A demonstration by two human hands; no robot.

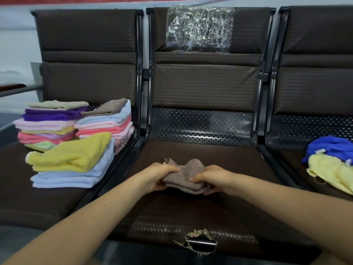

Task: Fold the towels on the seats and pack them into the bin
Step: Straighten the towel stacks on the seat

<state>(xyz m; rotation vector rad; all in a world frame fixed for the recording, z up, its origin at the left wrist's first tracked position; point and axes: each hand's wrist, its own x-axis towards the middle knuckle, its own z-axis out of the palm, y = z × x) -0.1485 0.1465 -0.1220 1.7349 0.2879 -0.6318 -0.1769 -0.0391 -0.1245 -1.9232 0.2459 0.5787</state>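
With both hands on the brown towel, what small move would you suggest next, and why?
Probably press the brown towel flat on the middle seat: left hand and right hand grip its ends, but its top edge looks bunched, unlike the folded stacks.

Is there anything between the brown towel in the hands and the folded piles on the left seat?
Nothing visible. Both hands, left hand and right hand, grip the brown towel over the middle seat; only the seat's bare cushion and its frame lie before the piles. No bin is in view.
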